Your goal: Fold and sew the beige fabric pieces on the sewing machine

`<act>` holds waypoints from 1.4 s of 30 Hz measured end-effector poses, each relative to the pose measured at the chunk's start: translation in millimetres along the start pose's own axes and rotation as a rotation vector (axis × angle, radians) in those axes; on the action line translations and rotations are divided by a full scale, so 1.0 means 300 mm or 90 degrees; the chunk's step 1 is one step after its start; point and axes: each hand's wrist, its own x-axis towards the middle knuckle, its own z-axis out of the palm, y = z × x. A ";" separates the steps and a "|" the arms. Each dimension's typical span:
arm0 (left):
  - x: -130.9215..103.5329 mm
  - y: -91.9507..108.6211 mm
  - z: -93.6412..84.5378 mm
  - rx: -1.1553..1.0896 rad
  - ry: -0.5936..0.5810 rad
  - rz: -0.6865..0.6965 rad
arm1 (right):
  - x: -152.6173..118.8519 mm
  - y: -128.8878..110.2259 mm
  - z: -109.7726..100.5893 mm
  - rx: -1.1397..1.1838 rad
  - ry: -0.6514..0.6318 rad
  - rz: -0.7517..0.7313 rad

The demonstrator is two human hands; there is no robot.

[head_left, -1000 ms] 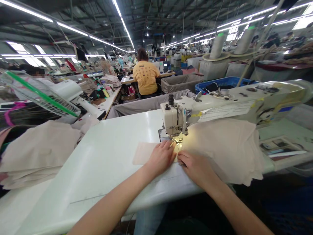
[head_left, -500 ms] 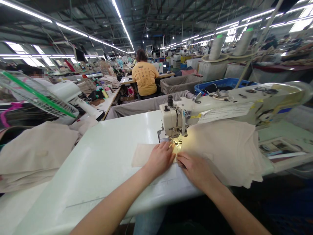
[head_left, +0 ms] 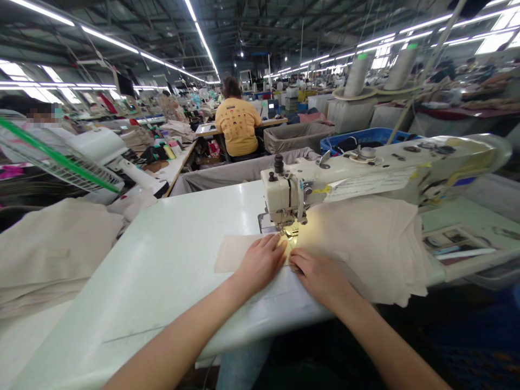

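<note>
A small beige cloth piece [head_left: 232,253] lies on the pale table [head_left: 174,260], its right end near the needle area of the white sewing machine [head_left: 278,197]. Flat on that cloth rests my left hand [head_left: 263,261], fingers stretched towards the presser foot. My right hand [head_left: 317,273] is just to the right, thumb and fingertips pinched together at the cloth's near right edge. The lamp glow lights the spot between both hands. Under the machine arm, to the right, spreads a stack of beige fabric [head_left: 365,244].
More beige fabric [head_left: 52,244] is piled at the left, near a white fan [head_left: 101,149]. A person in a yellow shirt [head_left: 236,127] sits ahead with their back to me. Cloth-lined bins and a blue basket [head_left: 374,136] stand behind the machine.
The whole view has shifted slightly, so things appear a little further left. Both hands keep nearly the same place beside the needle area.
</note>
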 end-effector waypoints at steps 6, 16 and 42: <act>-0.063 0.038 -0.001 -0.035 -0.015 0.088 | -0.029 -0.006 0.001 -0.007 -0.022 0.004; -0.026 -0.012 -0.008 -0.064 0.007 0.100 | 0.016 -0.007 -0.015 -0.005 0.001 0.015; 0.051 -0.132 0.016 -0.088 0.085 0.088 | 0.061 -0.024 -0.024 -0.011 0.024 0.034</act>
